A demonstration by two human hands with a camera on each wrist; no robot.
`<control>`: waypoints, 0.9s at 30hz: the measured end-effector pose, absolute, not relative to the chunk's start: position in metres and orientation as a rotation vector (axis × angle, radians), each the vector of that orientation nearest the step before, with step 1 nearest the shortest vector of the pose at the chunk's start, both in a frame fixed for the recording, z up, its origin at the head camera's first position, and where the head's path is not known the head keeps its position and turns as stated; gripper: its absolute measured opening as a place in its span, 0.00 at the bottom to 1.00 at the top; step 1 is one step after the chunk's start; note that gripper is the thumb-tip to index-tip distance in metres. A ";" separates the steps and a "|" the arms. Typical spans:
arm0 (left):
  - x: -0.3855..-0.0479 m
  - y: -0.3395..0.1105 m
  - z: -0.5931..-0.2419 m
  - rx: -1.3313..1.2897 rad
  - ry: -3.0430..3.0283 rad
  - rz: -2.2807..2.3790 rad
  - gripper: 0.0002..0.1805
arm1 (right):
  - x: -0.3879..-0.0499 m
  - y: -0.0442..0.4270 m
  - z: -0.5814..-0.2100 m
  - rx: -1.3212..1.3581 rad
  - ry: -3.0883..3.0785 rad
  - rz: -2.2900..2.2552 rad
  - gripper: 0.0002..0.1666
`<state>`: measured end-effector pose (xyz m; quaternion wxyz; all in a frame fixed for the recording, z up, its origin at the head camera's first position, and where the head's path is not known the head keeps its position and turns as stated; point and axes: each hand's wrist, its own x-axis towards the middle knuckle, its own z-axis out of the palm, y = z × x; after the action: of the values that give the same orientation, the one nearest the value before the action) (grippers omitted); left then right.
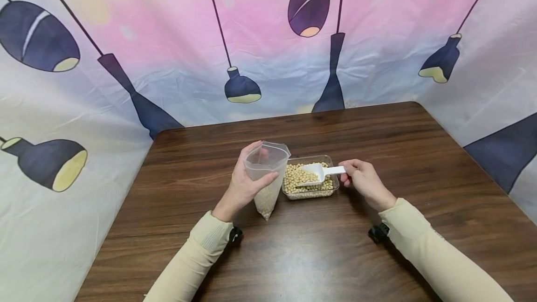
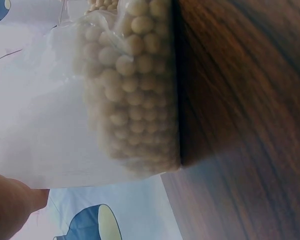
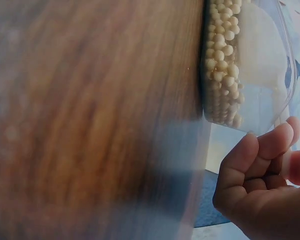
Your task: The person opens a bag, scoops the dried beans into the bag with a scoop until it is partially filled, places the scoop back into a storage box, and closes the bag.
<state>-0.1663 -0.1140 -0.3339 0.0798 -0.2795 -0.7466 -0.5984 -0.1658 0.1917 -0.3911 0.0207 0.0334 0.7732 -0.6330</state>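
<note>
My left hand (image 1: 247,181) grips a clear plastic bag (image 1: 272,178) upright by its upper part, thumb across the front. Pale round beans (image 2: 132,95) fill the bag's lower part, and its mouth gapes. Just right of the bag is a clear rectangular container (image 1: 310,195) of the same beans. My right hand (image 1: 366,181) pinches the handle of a white scoop (image 1: 319,171) at the container's right side. The scoop's head lies in the container with beans in it. In the right wrist view, curled fingers (image 3: 235,170) show beside the container wall.
Everything stands on a dark brown wooden table (image 1: 314,250). Behind it hangs a pastel cloth (image 1: 268,36) printed with dark lamps. A small black device (image 1: 379,233) sits at the right wrist, and another (image 1: 236,234) at the left.
</note>
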 end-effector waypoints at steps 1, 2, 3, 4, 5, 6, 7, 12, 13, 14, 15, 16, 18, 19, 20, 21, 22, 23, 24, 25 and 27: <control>-0.166 -0.114 -0.334 -0.837 -2.232 -1.791 0.41 | -0.166 0.193 -0.392 0.108 2.381 -1.975 0.18; -0.166 -0.114 -0.334 -0.837 -2.232 -1.791 0.41 | -0.165 0.194 -0.392 0.113 2.362 -1.993 0.18; -0.166 -0.114 -0.334 -0.836 -2.234 -1.790 0.41 | -0.165 0.195 -0.392 0.116 2.345 -2.009 0.19; -0.166 -0.114 -0.334 -0.833 -2.236 -1.789 0.41 | -0.165 0.196 -0.392 0.121 2.329 -2.027 0.19; -0.166 -0.114 -0.333 -0.832 -2.238 -1.788 0.41 | -0.165 0.197 -0.391 0.122 2.310 -2.049 0.19; -0.166 -0.114 -0.333 -0.829 -2.240 -1.788 0.41 | -0.165 0.198 -0.391 0.127 2.285 -2.071 0.19; -0.166 -0.114 -0.333 -0.828 -2.241 -1.787 0.41 | -0.165 0.199 -0.390 0.129 2.260 -2.094 0.20; -0.166 -0.115 -0.334 -0.820 -2.249 -1.783 0.41 | -0.165 0.202 -0.382 0.135 2.155 -2.209 0.20; -0.166 -0.115 -0.334 -0.816 -2.251 -1.783 0.41 | -0.165 0.203 -0.380 0.132 2.145 -2.229 0.20; -0.166 -0.115 -0.334 -0.813 -2.253 -1.785 0.41 | -0.165 0.203 -0.378 0.127 2.138 -2.246 0.20; -0.166 -0.115 -0.334 -0.811 -2.254 -1.788 0.41 | -0.165 0.204 -0.375 0.118 2.131 -2.261 0.19; -0.166 -0.115 -0.334 -0.810 -2.256 -1.791 0.41 | -0.164 0.204 -0.372 0.116 2.120 -2.280 0.19; -0.166 -0.115 -0.334 -0.809 -2.257 -1.795 0.41 | -0.163 0.205 -0.367 0.104 2.083 -2.333 0.19; -0.166 -0.115 -0.335 -0.810 -2.258 -1.796 0.41 | -0.163 0.205 -0.364 0.099 2.066 -2.355 0.19; -0.166 -0.115 -0.335 -0.811 -2.257 -1.796 0.40 | -0.162 0.205 -0.361 0.088 2.051 -2.378 0.18; -0.166 -0.115 -0.335 -0.813 -2.255 -1.796 0.40 | -0.161 0.205 -0.358 0.082 2.029 -2.406 0.18; -0.166 -0.115 -0.335 -0.814 -2.254 -1.795 0.40 | -0.161 0.205 -0.356 0.075 2.011 -2.432 0.17; -0.166 -0.115 -0.335 -0.815 -2.253 -1.792 0.40 | -0.160 0.204 -0.353 0.063 1.999 -2.455 0.17; -0.166 -0.115 -0.335 -0.816 -2.252 -1.788 0.40 | -0.159 0.203 -0.350 0.053 1.990 -2.473 0.17; -0.166 -0.115 -0.335 -0.815 -2.250 -1.787 0.40 | -0.158 0.202 -0.348 0.043 1.980 -2.492 0.17; -0.166 -0.115 -0.336 -0.813 -2.248 -1.786 0.40 | -0.156 0.199 -0.343 0.020 1.949 -2.528 0.17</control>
<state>-0.1658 -0.1153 -0.3355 0.0788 -0.2718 -0.7509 -0.5967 -0.1560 0.1992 -0.3429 -0.0252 0.0063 0.6105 -0.7916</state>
